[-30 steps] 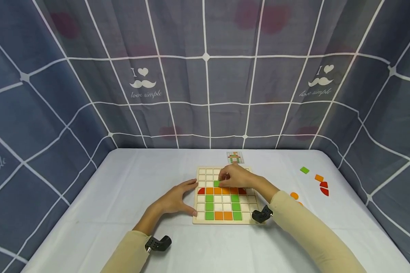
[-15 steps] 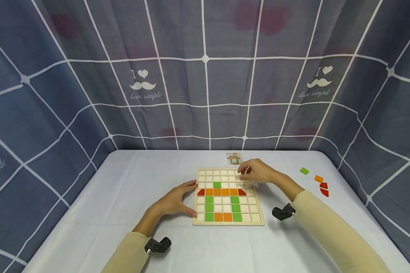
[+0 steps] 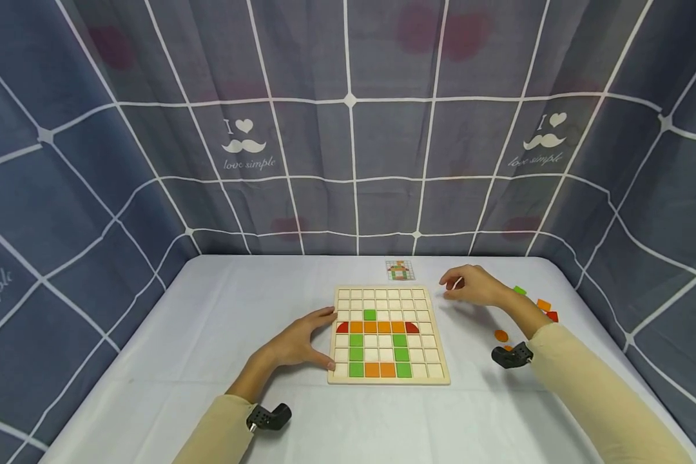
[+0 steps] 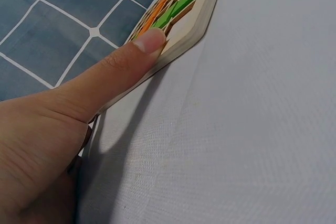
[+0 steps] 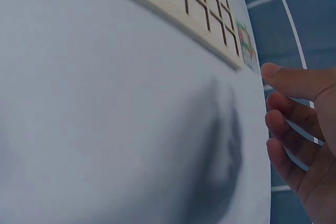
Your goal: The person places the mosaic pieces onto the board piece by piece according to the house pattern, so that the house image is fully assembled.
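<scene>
A wooden grid board [image 3: 435, 356] lies on the white table, with green, orange and red tiles set in some of its cells. One green tile [image 3: 370, 314] sits alone above the orange row. Along the board's left side rests my left hand [image 3: 296, 339], fingers fairly straight; in the left wrist view its thumb [image 4: 118, 66] lies on the rim near a corner. My right hand [image 3: 474, 285] hovers over the table to the right of the board, fingers loosely bent and holding nothing. Its shadow falls on the cloth in the right wrist view.
Behind the board lies a small pattern card [image 3: 400, 270]. Loose pieces lie at the right: a green one [image 3: 519, 290], an orange one [image 3: 544, 305], a red one [image 3: 552, 316] and a round orange one [image 3: 501, 336], some partly covered by the right arm. Grey-blue curtains [image 3: 301, 142] enclose the table.
My right hand has left the lone green tile on the board and moved right, past the board's edge toward the loose pieces. The left hand has stayed in place.
</scene>
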Tool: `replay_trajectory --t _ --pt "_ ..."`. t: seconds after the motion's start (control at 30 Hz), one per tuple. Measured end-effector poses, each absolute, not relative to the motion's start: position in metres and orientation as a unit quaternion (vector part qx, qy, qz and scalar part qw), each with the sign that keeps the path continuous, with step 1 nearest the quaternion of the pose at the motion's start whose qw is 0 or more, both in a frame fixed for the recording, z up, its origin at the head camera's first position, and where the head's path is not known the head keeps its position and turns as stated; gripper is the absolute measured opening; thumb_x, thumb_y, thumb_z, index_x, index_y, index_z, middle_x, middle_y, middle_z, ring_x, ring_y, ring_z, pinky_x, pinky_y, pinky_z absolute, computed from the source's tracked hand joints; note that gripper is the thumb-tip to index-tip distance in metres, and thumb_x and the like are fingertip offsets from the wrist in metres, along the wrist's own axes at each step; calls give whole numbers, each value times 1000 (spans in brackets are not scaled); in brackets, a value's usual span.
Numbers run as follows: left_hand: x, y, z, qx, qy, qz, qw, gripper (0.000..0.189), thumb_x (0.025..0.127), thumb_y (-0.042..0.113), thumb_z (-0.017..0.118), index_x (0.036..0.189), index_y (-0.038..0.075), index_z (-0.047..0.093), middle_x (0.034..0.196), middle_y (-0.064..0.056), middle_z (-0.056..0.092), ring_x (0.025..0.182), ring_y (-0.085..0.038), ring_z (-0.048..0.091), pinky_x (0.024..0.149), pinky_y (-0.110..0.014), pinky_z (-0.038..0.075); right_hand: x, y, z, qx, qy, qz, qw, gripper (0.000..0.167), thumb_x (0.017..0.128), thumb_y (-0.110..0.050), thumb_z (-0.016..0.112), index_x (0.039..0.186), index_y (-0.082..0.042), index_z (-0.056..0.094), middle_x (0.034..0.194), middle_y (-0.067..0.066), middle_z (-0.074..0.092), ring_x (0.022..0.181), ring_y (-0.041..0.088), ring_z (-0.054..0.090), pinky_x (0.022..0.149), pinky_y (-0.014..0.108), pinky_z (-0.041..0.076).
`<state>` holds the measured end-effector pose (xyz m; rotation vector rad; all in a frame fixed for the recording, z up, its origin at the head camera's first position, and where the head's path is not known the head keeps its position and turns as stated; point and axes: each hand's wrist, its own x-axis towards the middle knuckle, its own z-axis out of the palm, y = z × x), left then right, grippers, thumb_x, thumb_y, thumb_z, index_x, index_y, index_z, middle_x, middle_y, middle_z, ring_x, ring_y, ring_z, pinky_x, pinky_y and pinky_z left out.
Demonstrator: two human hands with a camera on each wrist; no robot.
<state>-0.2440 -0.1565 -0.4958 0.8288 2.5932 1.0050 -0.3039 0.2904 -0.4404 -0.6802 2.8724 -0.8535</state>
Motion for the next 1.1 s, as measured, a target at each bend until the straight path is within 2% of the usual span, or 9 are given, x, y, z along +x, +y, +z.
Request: replay_trajectory --t 0.17,0.47,0.73,0.87,0.97,1.1 --pt "-244 -157 -497 290 886 342 115 110 69 42 97 158 6 43 166 -7 32 152 -32 26 122 -54 24 -304 318 -441 -185 945 -271 14 30 90 -14 82 115 0 74 91 -1 70 84 20 66 71 34 54" --pt "-245 -157 -496 283 888 341 121 110 69 45 97 158 8 43 167 -5 31 153 -32 26 122 -54 24 -296 367 -442 -130 955 -268 -4 32 91 -13 80 118 3 72 96 3 70 96 30 67 81 41 53" --pt "-244 -157 -498 283 892 332 117 110 69 46 96 158 10 43 167 -3 30 153 -30 26 121 -53 25 -287 404 -452 -66 963 -261 4 37 95 -14 73 126 6 67 114 24 68 102 40 62 75 37 55" --pt "-244 -156 -497 280 893 333 120 110 69 46 97 159 11 43 167 -3 31 153 -29 25 122 -53 24 -281 415 -459 -27 970 -243 7 42 95 -11 70 130 11 62 122 33 62 104 45 59 84 51 55" --pt "-244 -156 -497 278 893 333 120 110 69 46 97 158 11 44 167 -4 31 153 -30 25 122 -53 24 -278 418 -464 -3 973 -230 19 46 95 -10 69 132 15 58 123 37 58 104 48 56 94 63 49" --pt "-243 -156 -497 276 894 333 121 110 69 45 97 159 11 43 167 -3 31 153 -30 25 122 -53 24 -277 418 -468 7 976 -219 18 43 96 -8 67 129 18 57 119 38 58 102 48 54 98 68 43"
